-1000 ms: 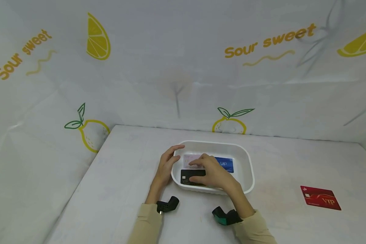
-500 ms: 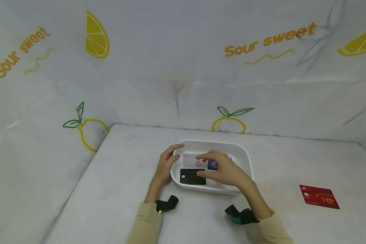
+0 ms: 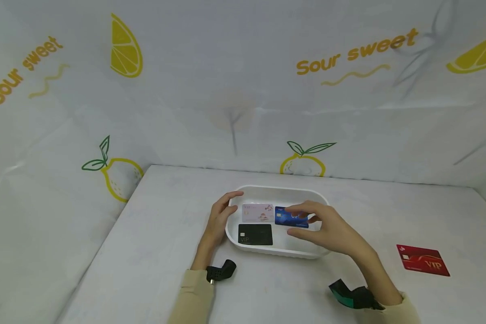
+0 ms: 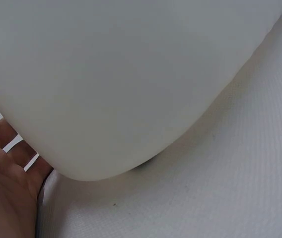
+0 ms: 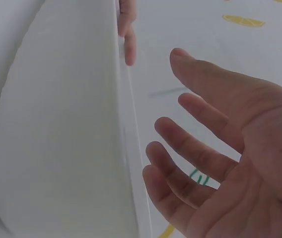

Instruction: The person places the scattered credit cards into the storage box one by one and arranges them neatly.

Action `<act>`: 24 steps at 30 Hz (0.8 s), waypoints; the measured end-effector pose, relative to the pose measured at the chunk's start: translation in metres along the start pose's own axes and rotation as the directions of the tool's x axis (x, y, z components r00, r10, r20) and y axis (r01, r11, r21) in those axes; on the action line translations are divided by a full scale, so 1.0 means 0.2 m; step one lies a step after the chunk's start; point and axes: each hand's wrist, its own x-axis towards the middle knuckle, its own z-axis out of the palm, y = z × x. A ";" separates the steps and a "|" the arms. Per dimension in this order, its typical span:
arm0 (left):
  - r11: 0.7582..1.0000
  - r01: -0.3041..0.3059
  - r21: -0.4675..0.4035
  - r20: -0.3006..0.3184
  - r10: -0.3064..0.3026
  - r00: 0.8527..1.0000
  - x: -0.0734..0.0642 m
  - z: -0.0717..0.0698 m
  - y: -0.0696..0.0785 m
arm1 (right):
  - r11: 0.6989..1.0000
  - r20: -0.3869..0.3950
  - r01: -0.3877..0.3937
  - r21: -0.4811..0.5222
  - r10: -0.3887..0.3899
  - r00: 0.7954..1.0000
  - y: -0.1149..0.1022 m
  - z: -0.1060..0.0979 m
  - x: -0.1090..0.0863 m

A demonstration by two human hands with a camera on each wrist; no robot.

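Note:
In the head view, a white plastic tray (image 3: 295, 249) holds three VIP cards lying flat. A pink card (image 3: 257, 213) lies back left, a black card (image 3: 255, 235) in front of it, and a blue card (image 3: 283, 217) to the right. My left hand (image 3: 219, 218) grips the tray's left end, its thumb and fingers at the rim. Over the tray's right part hovers my right hand (image 3: 328, 227), fingers spread and loosely bent. It partly covers the blue card. The right wrist view shows nothing between the right hand's fingers (image 5: 180, 144). The left wrist view shows mostly tray wall (image 4: 106, 89).
A red VIP card (image 3: 423, 260) lies on the white-covered table (image 3: 178, 202), right of the tray. Behind the table rises a white cloth backdrop (image 3: 194, 81) with lemon prints. Each wrist wears a black device.
My right hand has moved right, away from the black and pink cards, baring both fully and most of the blue one. The left hand stays on the tray.

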 end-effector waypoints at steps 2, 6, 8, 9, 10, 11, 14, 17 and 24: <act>1.000 0.001 0.000 -0.002 -0.001 1.000 0.00 0.00 0.00 | 1.000 -0.007 -0.010 -0.016 0.010 1.000 0.01 -0.02 -0.02; 1.000 -0.001 0.001 -0.002 0.001 1.000 0.00 0.00 -0.01 | 0.998 -0.021 -0.040 -0.042 0.040 0.999 0.03 -0.07 -0.07; 1.000 -0.006 0.001 0.001 0.006 1.000 0.00 0.00 -0.02 | 0.997 -0.033 -0.056 -0.053 0.054 0.998 0.04 -0.09 -0.10; 1.000 -0.007 0.001 0.002 0.007 1.000 0.00 0.00 -0.02 | 0.996 -0.042 -0.062 -0.058 0.059 0.997 0.05 -0.11 -0.12; 1.000 -0.007 0.005 0.002 0.007 1.000 0.00 0.00 -0.02 | 0.996 -0.050 -0.063 -0.058 0.060 0.997 0.05 -0.12 -0.13; 1.000 -0.008 0.004 0.002 0.008 1.000 0.00 0.00 -0.01 | 0.996 -0.057 -0.065 -0.061 0.061 0.996 0.06 -0.13 -0.15; 1.000 -0.007 0.003 -0.001 0.007 1.000 0.00 0.00 -0.01 | 0.996 -0.075 -0.061 -0.069 0.056 0.996 0.09 -0.17 -0.19; 1.000 -0.004 -0.001 -0.001 0.004 1.000 0.00 0.00 0.00 | 0.996 -0.086 -0.060 -0.069 0.054 0.995 0.11 -0.21 -0.24; 1.000 -0.004 -0.001 -0.005 0.004 1.000 0.00 0.00 0.00 | 0.993 -0.100 -0.089 -0.077 0.081 0.992 0.20 -0.31 -0.35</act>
